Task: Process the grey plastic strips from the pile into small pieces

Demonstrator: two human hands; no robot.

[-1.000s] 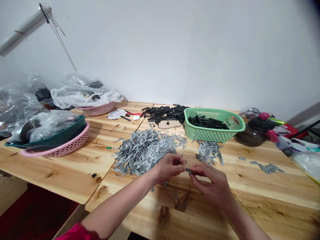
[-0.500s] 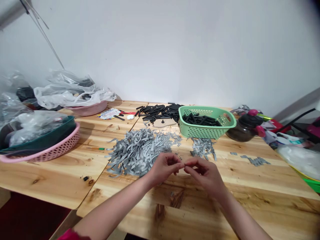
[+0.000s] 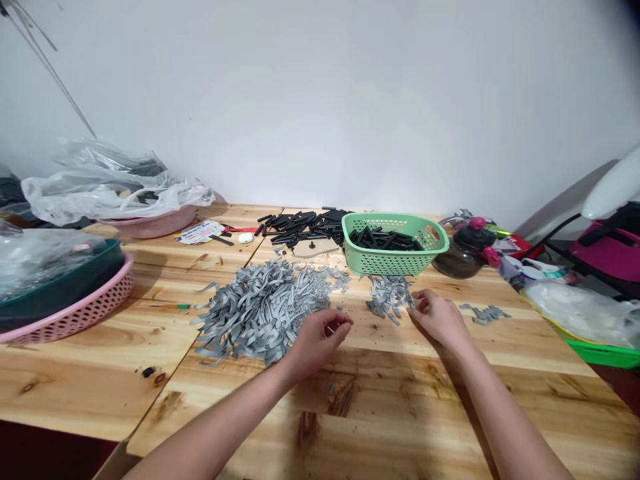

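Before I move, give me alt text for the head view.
Left hand by a large pile of gray strips and right hand beside a smaller pile, over a wooden table; a green basket of black rods stands behind.

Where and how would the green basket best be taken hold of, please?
I'd grip the green basket by the rim at its right end, coming from above: that end has a handle opening, while the dark pot close beside it limits a sideways approach. It sits upright with black pieces inside, so keep it level.

Green basket point(image 3: 395, 261), grey strips point(image 3: 260, 307), black sticks point(image 3: 300, 227)
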